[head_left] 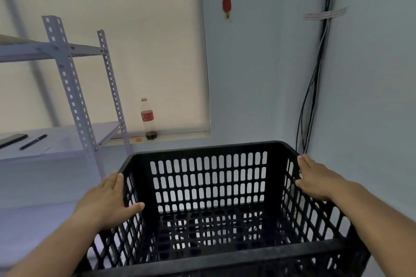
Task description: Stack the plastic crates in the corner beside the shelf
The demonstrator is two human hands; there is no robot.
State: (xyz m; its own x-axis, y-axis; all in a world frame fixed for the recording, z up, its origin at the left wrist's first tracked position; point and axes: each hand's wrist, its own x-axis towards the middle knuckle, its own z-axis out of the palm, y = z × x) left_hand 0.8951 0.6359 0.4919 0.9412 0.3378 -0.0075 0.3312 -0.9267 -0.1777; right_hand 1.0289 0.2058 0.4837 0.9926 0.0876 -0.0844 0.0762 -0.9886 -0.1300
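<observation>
A black perforated plastic crate (209, 186) fills the lower middle of the head view, open side up and empty. My left hand (108, 202) grips its left rim, thumb inside and fingers along the outer wall. My right hand (317, 177) clasps the right rim near the far corner. The crate sits in the corner where two pale walls meet, to the right of a grey metal shelf (74, 87). Whether another crate is under it is hidden.
A nearly empty cola bottle (148, 119) and an orange cap (138, 139) stand on the window sill behind the shelf. A pen (33, 141) and a dark flat object (12, 139) lie on the shelf board. Black cables (315, 74) run down the right wall.
</observation>
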